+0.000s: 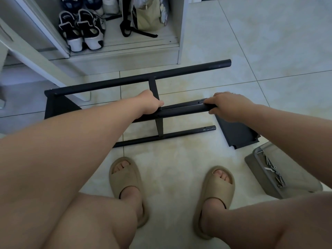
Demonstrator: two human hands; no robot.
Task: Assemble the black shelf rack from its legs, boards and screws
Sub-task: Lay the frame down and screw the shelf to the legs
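Now both hands curl round a black leg [183, 112] raised over the floor: left hand [149, 103] by the crossbar, right hand [230, 106] near its end. The half-built rack [143, 78] lies beneath, a board [239, 133] and tray [258, 177] of screws [273, 169] to the right.

Black rack legs [181, 112], beige slippers [125, 177], pale tiles [251, 42], seemingly grey tray [258, 178].

Black-white shoes [80, 31] and beige bag [149, 17] in open white cabinet [182, 33]; tan slippers [125, 178] on tiled floor [269, 51].
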